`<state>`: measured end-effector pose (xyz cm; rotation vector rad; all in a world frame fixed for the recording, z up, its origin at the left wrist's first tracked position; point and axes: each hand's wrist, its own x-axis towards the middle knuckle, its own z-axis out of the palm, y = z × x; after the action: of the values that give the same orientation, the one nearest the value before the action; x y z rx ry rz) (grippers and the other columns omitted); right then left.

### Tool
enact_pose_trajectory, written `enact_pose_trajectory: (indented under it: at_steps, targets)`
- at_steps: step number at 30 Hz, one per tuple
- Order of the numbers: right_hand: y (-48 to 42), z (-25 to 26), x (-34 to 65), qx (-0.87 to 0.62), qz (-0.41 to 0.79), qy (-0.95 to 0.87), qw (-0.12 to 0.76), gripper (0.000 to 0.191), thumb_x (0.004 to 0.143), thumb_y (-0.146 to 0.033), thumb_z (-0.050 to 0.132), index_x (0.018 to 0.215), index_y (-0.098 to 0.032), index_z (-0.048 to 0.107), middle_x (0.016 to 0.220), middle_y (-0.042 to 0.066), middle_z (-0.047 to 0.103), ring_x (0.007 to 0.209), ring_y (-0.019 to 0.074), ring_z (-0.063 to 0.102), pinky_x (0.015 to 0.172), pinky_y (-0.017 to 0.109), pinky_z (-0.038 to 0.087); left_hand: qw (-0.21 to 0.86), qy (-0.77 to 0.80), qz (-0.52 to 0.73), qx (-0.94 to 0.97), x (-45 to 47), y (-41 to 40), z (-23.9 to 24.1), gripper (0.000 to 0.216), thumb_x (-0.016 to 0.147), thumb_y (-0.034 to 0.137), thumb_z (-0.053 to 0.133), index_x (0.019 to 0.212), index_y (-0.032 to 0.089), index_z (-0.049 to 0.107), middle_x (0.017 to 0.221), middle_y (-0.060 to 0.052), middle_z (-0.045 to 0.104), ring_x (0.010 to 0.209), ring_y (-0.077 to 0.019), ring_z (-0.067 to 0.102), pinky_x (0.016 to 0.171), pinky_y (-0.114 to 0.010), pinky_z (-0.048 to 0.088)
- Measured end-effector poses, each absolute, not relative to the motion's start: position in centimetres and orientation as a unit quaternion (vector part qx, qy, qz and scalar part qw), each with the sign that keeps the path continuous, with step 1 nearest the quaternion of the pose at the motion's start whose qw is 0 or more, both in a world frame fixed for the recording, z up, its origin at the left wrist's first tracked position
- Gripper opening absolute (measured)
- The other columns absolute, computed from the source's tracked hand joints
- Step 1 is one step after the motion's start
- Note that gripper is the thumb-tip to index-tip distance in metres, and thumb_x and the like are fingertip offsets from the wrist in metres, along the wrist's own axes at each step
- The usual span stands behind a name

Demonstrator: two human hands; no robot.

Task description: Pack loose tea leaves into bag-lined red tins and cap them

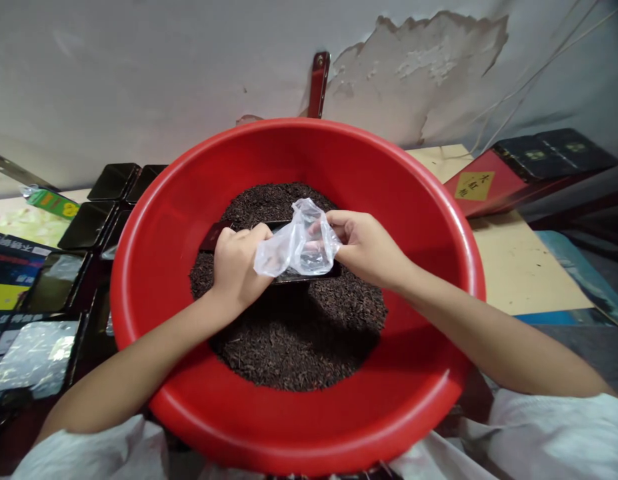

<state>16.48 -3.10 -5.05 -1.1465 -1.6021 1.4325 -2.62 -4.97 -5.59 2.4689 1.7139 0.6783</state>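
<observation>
A big red plastic basin (pixel 419 373) fills the middle of the view and holds a heap of dark loose tea leaves (pixel 293 340). Over the heap both hands pinch a small clear plastic bag (pixel 296 250). My left hand (pixel 237 267) is closed on the bag's left edge. My right hand (pixel 361 247) is closed on its right edge. Under the hands a dark flat tray or scoop (pixel 216 235) lies on the leaves, mostly hidden.
Several black tins (pixel 89 223) stand in rows to the left, with a printed box (pixel 11 267) and foil bags (pixel 33 353) nearer. A red gift box (pixel 481 190) and dark lids (pixel 553 153) lie on the right. A peeling wall stands behind.
</observation>
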Motion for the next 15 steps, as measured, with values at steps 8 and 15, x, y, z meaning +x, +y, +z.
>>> enact_pose_trajectory:
  at_steps: [8, 15]
  targets:
    - [-4.6, -5.5, 15.0, -0.436, 0.585, -0.526, 0.436, 0.033, 0.069, -0.034, 0.071, 0.091, -0.019, 0.052, 0.054, -0.007, 0.056, 0.049, 0.0085, 0.050, 0.049, 0.021, 0.037, 0.257, 0.404, 0.224, 0.849, -3.8, -5.5, -4.3, 0.040, 0.078, 0.019, 0.053, 0.117, 0.016, 0.042, 0.103, -0.008, 0.065, 0.098, -0.0204, 0.062, 0.084, -0.031, 0.048]
    - [-5.1, -6.8, 14.0, -0.393, 0.474, -0.636, 0.464, 0.016, 0.081, -0.028, 0.055, 0.072, -0.016, 0.060, 0.069, -0.001, 0.064, 0.062, 0.0103, 0.055, 0.063, 0.027, 0.040, 0.263, 0.419, 0.282, 0.822, -3.4, -4.9, -5.2, 0.013, 0.078, 0.020, 0.056, 0.091, 0.018, 0.056, 0.069, 0.003, 0.067, 0.063, -0.0124, 0.064, 0.060, -0.020, 0.046]
